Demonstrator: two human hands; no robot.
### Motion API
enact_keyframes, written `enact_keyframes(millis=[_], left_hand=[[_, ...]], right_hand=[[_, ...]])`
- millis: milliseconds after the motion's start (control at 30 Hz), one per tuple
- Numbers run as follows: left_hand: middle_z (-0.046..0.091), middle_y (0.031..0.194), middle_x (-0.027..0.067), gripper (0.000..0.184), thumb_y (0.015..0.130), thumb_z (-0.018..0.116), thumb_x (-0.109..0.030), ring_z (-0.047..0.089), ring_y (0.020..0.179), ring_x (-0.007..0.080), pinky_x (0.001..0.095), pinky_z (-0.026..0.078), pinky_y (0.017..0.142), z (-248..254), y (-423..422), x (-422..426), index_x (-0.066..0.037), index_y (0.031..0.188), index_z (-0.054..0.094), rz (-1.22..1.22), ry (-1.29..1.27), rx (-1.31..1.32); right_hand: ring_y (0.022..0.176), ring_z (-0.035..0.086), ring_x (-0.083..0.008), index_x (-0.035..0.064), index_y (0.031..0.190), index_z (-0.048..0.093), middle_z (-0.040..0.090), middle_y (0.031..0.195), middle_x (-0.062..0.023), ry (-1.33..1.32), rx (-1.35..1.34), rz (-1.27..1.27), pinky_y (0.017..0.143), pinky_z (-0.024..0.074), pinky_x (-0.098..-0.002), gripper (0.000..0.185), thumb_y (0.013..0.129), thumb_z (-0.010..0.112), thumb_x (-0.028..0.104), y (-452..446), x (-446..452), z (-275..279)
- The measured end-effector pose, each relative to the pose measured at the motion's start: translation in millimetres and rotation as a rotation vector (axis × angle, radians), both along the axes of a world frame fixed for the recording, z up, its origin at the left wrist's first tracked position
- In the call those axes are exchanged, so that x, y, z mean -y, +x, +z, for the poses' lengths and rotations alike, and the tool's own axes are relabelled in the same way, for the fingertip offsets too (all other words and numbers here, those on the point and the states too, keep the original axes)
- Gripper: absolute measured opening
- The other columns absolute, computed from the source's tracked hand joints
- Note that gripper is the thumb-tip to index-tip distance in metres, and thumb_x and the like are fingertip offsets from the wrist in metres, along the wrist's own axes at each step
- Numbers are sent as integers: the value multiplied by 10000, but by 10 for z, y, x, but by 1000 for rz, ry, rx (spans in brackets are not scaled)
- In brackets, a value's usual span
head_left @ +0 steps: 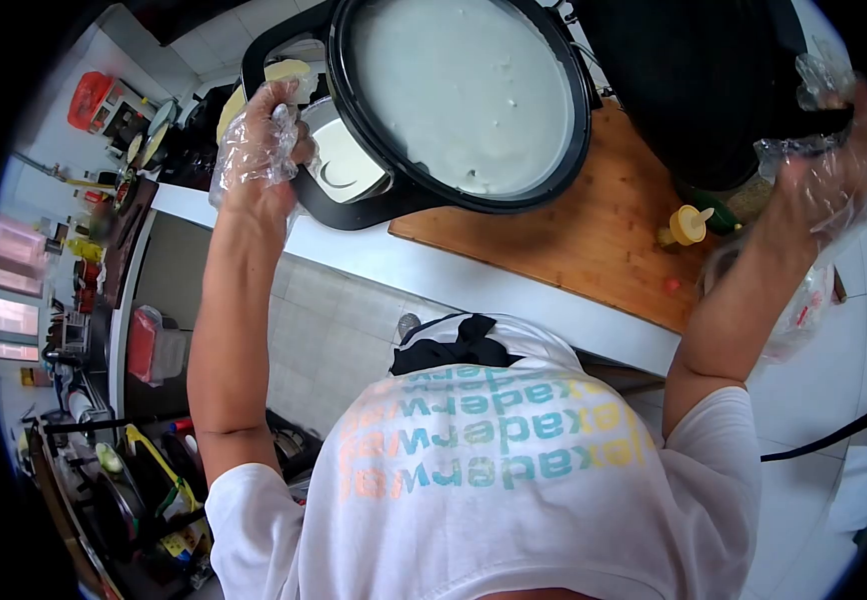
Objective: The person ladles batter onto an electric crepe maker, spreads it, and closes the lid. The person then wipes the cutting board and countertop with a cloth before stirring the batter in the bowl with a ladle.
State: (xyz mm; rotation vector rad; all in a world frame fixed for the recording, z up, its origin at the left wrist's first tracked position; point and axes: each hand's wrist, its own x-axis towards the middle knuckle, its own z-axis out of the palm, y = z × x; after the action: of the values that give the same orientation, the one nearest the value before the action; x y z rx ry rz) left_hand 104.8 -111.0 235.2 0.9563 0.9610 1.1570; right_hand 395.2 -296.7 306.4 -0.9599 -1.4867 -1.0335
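My left hand [262, 140], in a clear plastic glove, is closed round the looped black handle of a round black pan [576, 140]. The pan is raised and tilted, its inside covered by a smooth white layer [464, 90] with a few small bubbles. Through the handle loop a white surface with a curved grey mark [342, 160] shows; its kind is unclear. My right hand [839, 175], gloved too, grips the black handle of a dark round lid [684, 90] standing beside the pan. Part of the right fingers is hidden by crinkled plastic.
Below the pan, a wooden board [554, 250] lies on the white counter [354, 250]. A yellow-capped bottle [687, 226] stands near the board's right side, by a crumpled clear plastic bag [802, 310]. A cluttered counter runs along the left, above a red bin [149, 345].
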Motion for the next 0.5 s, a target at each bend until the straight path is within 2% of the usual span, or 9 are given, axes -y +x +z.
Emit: enact_keyframes(millis=[333,500], left_hand=[[356,458,-60,227,739,609,-191,290,334,60,197,243,346,155,57,44,-135,604,436,-19,-17,-45],[357,455,-56,223,746,606,-169,293,328,63,190,234,315,-1,-16,-6,-128,607,435,-13,-81,-20]], right_hand=[[762,613,-199,-7,985,597,625,864,-125,-2,16,-35,693,494,-257,226,798,534,104,59,-37,-6],[761,613,-201,-4,984,599,626,858,-121,-39,57,-92,692,492,-256,224,802,525,102,78,-58,26]])
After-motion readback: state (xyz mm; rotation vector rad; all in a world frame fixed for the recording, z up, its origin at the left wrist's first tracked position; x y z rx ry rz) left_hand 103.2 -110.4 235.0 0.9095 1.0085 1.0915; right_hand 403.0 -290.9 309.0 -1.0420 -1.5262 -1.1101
